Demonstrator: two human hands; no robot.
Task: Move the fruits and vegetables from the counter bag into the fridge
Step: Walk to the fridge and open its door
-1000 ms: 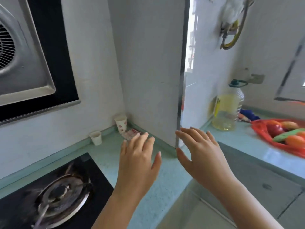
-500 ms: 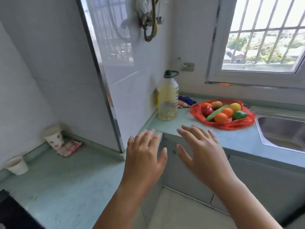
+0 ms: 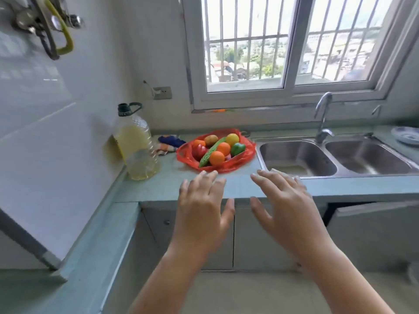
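Note:
A red plastic bag [image 3: 246,156] lies open on the green counter [image 3: 163,189] below the window. It holds two oranges [image 3: 217,157], a yellow lemon [image 3: 232,139], a green pepper [image 3: 237,148], a red pepper [image 3: 199,150], a long green cucumber [image 3: 207,156] and a brown potato [image 3: 210,139]. My left hand [image 3: 201,209] and my right hand [image 3: 285,205] hover side by side over the counter's front edge, just short of the bag, fingers spread and holding nothing. No fridge is in view.
A large oil bottle [image 3: 136,148] stands left of the bag against the tiled wall. A blue and orange cloth [image 3: 169,143] lies behind it. A double steel sink [image 3: 335,159] with a tap [image 3: 323,116] sits right of the bag. A cabinet door [image 3: 371,232] hangs ajar under the sink.
My view has swung right from the stove corner to the window counter. The bag of produce now lies straight ahead, and both open hands have come close to it.

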